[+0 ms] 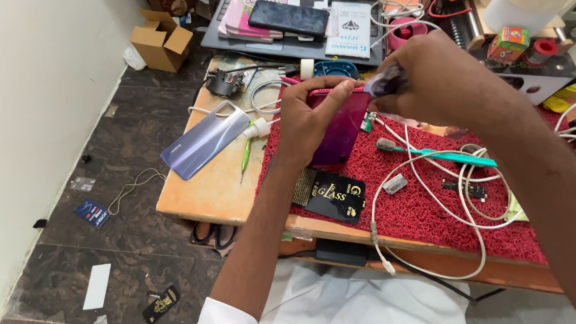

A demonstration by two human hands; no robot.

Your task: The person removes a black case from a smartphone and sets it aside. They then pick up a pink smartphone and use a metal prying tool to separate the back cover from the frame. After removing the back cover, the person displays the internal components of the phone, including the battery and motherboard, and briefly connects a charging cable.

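My left hand (pixel 308 121) grips a magenta-purple phone (pixel 341 129), holding it tilted above the red mat (pixel 420 214). Over the phone's top edge, my right hand (pixel 441 81) pinches a small crumpled clear-and-dark piece (pixel 386 79), its kind unclear. Next to the phone's right side a small green part (pixel 368 124) shows. A teal toothbrush (pixel 441 154) lies on the mat just right of the phone.
A silvery-blue phone back cover (pixel 206 140), a green screwdriver (pixel 245 155) and a small white bottle (pixel 258 127) lie on the wooden table (pixel 204 194). A black packet (pixel 331 195), white cables (pixel 427 205), a laptop (pixel 292 44) with a dark phone (pixel 288 18) on it. Cardboard box (pixel 159 39) on floor.
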